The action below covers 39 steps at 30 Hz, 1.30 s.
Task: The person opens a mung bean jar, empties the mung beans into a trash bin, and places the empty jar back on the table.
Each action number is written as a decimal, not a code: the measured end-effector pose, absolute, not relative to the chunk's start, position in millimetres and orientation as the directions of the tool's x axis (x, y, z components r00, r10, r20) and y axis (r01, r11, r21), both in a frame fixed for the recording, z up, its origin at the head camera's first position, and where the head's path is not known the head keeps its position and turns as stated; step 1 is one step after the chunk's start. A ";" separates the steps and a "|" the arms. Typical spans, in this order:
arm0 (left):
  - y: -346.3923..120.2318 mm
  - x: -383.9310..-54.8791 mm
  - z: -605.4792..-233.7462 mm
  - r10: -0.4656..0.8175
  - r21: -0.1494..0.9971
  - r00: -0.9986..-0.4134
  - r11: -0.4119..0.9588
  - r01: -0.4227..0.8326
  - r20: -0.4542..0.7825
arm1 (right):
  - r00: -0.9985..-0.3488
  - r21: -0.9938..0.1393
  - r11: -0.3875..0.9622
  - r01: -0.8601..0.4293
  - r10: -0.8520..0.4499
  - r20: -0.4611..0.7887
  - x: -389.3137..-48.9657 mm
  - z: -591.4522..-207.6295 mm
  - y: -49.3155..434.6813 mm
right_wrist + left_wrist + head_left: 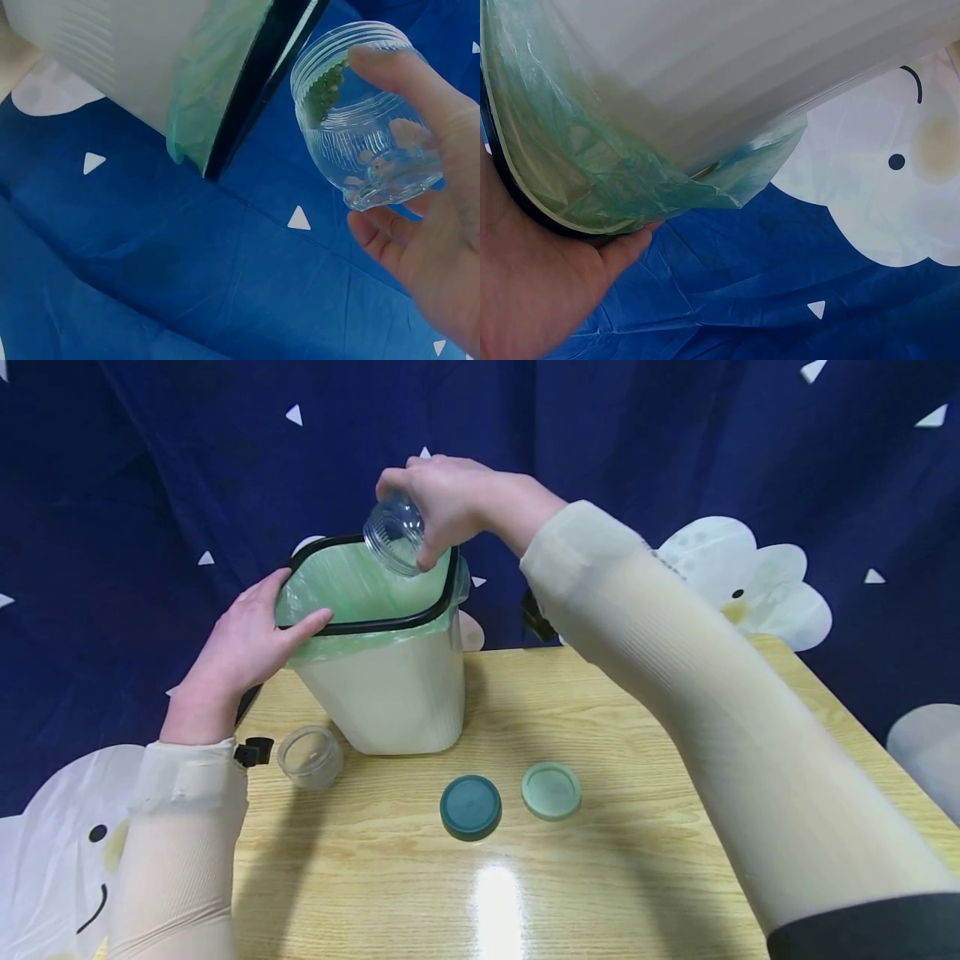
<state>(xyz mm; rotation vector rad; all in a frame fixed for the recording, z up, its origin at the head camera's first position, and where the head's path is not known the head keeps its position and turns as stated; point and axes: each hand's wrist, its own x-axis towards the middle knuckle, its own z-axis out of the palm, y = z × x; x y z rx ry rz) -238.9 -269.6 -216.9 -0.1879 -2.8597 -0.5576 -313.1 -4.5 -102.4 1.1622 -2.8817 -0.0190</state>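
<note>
My right hand [457, 502] grips a clear glass jar [392, 531] and holds it tipped over the mouth of a white trash can [390, 697]. Small green beans [324, 96] sit just inside the jar's mouth in the right wrist view. A pale green bag [341, 581] lines the can, its edge folded out under a black rim ring [397, 623]. At the can's left side, my left hand [243, 631] holds the rim, thumb lying across the ring. The left wrist view shows that hand [547, 277] against the ring and the bag's crumpled edge.
A second glass jar [311, 757] stands uncovered left of the can's base. In front lie a dark teal lid [470, 807] and a light green lid [551, 790] on the wooden table [390, 885]. Behind hangs a dark blue curtain [600, 427].
</note>
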 end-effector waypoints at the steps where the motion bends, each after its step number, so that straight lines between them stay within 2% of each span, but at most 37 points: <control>1: -269.7 -238.7 -216.9 0.082 0.356 -0.968 0.920 0.165 0.238 | -0.720 0.023 0.721 -0.693 -0.693 0.037 -312.8 -101.4 -4.4; 7: -270.1 -237.8 -216.6 0.082 0.357 -0.968 0.920 0.165 0.236 | -0.705 0.039 0.711 -0.702 -0.702 0.098 -310.6 -90.9 -4.8; 13: -270.2 -238.8 -216.4 0.087 0.356 -0.966 0.919 0.172 0.242 | -0.706 0.045 0.706 -0.706 -0.708 0.021 -310.9 -94.3 -4.2; 17: -270.1 -238.5 -216.8 0.090 0.354 -0.966 0.919 0.175 0.242 | -0.702 0.047 0.702 -0.711 -0.712 0.012 -311.2 -95.7 -3.2; 23: -270.3 -238.1 -215.6 0.091 0.352 -0.966 0.920 0.175 0.242 | -0.703 0.050 0.708 -0.705 -0.706 0.084 -309.4 -90.5 -3.3; 32: -270.7 -238.2 -217.3 0.091 0.356 -0.966 0.918 0.176 0.243 | -0.700 0.089 0.696 -0.713 -0.713 -0.034 -310.7 -99.2 -5.5; 39: -269.9 -237.2 -216.9 0.089 0.355 -0.966 0.919 0.173 0.242 | -0.690 0.089 0.693 -0.715 -0.721 0.071 -308.7 -101.6 -8.3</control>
